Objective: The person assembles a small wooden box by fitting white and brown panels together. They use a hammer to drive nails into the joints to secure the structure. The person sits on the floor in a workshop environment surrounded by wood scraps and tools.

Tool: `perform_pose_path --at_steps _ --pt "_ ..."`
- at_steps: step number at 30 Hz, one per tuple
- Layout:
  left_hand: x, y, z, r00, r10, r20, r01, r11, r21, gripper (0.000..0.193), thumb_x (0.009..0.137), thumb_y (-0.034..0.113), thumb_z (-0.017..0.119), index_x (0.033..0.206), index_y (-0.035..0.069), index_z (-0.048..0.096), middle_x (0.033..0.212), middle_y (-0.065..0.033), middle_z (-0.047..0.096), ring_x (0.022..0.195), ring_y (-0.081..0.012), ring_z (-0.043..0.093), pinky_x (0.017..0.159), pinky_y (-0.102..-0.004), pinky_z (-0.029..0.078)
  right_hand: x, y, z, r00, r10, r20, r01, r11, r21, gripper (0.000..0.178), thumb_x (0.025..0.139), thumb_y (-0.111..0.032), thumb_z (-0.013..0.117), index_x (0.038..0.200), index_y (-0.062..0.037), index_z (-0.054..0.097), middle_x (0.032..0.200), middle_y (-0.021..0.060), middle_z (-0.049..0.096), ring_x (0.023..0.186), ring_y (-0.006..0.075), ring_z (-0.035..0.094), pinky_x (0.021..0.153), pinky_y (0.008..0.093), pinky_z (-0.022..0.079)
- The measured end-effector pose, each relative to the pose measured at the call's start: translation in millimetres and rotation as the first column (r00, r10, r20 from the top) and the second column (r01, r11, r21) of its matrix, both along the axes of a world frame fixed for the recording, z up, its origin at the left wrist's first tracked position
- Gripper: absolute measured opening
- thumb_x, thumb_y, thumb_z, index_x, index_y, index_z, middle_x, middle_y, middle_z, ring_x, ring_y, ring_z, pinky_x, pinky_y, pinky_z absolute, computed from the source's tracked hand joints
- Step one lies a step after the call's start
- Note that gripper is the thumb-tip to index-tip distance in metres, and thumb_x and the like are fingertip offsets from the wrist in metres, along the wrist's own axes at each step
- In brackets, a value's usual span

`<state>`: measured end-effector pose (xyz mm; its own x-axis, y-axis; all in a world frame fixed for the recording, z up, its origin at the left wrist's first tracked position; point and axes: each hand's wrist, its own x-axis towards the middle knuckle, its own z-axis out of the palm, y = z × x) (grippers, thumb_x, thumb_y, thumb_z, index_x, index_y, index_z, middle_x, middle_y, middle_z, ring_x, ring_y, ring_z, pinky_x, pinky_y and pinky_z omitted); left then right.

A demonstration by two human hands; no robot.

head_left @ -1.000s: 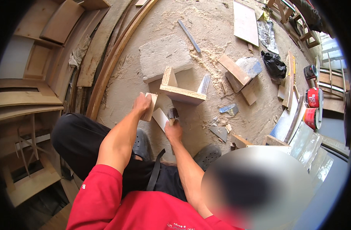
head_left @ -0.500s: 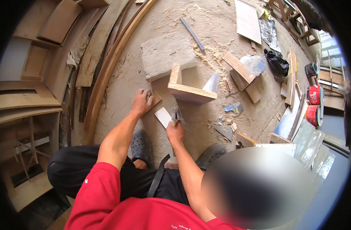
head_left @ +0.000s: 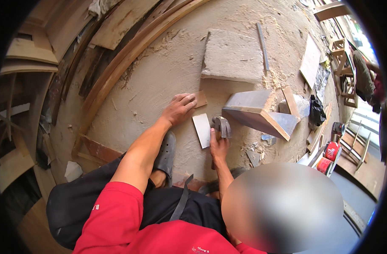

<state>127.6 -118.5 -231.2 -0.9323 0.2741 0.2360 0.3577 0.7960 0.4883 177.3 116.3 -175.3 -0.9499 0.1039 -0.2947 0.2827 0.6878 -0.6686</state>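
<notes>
My left hand [head_left: 179, 109] has its fingers bent over the near end of a small brown wooden board [head_left: 201, 99] lying on the floor. In my right hand [head_left: 219, 147] is a hammer, its metal head [head_left: 222, 126] upward and its handle running down through my fist. Between the two hands lies a pale rectangular piece [head_left: 201, 130], close to the hammer but not held. Just beyond the hammer, a three-sided frame of joined boards [head_left: 249, 117] stands tilted, with its raw wood edges showing.
A flat pale slab [head_left: 233, 56] and a grey metal bar [head_left: 263, 46] lie farther off amid sawdust. Long timbers [head_left: 113, 70] line the left. To the right are offcuts, a black plastic bag [head_left: 316, 111] and red cans [head_left: 332, 150]. A blurred oval covers the lower right.
The view has swung, so floor things sit farther right. The board frame has turned over to a different tilt. The hammer head has rotated in my right hand; my left hand stays at the small board.
</notes>
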Motion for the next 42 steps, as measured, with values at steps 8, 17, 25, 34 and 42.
perform_pose_path --at_steps 8,17,25,34,42 --pt "1 0 -9 0.99 0.021 -0.138 -0.035 0.995 -0.097 0.031 0.087 0.022 0.069 0.117 0.012 0.068 0.131 -0.0071 0.064 0.121 -0.0252 0.059 0.103 -0.0401 0.046 -41 -25 13 0.939 0.24 -0.245 -0.226 0.971 0.085 0.024 0.095 -0.024 0.066 0.102 -0.0017 0.07 0.09 0.0206 0.072 0.078 0.0403 0.07 0.066 0.0467 0.054" --pt "4 13 -12 0.999 0.035 0.021 -0.027 0.949 -0.316 0.036 0.094 0.021 0.052 0.124 0.008 0.066 0.141 -0.0117 0.059 0.129 -0.0274 0.057 0.107 -0.0443 0.045 -34 -34 11 0.909 0.2 -0.365 -0.184 0.98 0.08 0.02 0.094 -0.022 0.067 0.093 -0.0023 0.071 0.083 0.0202 0.072 0.071 0.0398 0.07 0.062 0.0457 0.054" --pt "-3 10 -4 0.994 -0.008 0.106 0.05 0.918 -0.394 0.034 0.098 0.022 0.051 0.126 0.007 0.065 0.14 -0.0131 0.059 0.128 -0.029 0.058 0.106 -0.0437 0.047 -48 -25 3 0.854 0.177 -0.489 -0.218 0.976 -0.026 0.018 0.092 -0.021 0.067 0.091 -0.003 0.069 0.079 0.0219 0.069 0.069 0.0419 0.068 0.057 0.0466 0.052" --pt "-5 10 0 0.986 -0.008 0.169 0.075 0.916 -0.395 0.036 0.097 0.022 0.051 0.128 0.007 0.063 0.141 -0.0135 0.058 0.129 -0.0292 0.057 0.107 -0.0433 0.046 -57 -28 -8 0.789 0.294 -0.539 -0.285 0.953 0.102 0.008 0.088 -0.012 0.067 0.093 -0.0052 0.066 0.073 0.0216 0.064 0.064 0.043 0.064 0.053 0.0462 0.051" --pt "-3 7 -10 0.989 -0.026 0.143 0.085 0.9 -0.428 0.035 0.098 0.024 0.052 0.126 0.007 0.064 0.142 -0.0126 0.057 0.131 -0.0287 0.055 0.107 -0.0429 0.046 -62 -30 -13 0.82 0.26 -0.51 -0.254 0.964 0.083 0.008 0.088 -0.012 0.066 0.09 -0.0045 0.066 0.07 0.023 0.064 0.064 0.044 0.064 0.055 0.0471 0.051"
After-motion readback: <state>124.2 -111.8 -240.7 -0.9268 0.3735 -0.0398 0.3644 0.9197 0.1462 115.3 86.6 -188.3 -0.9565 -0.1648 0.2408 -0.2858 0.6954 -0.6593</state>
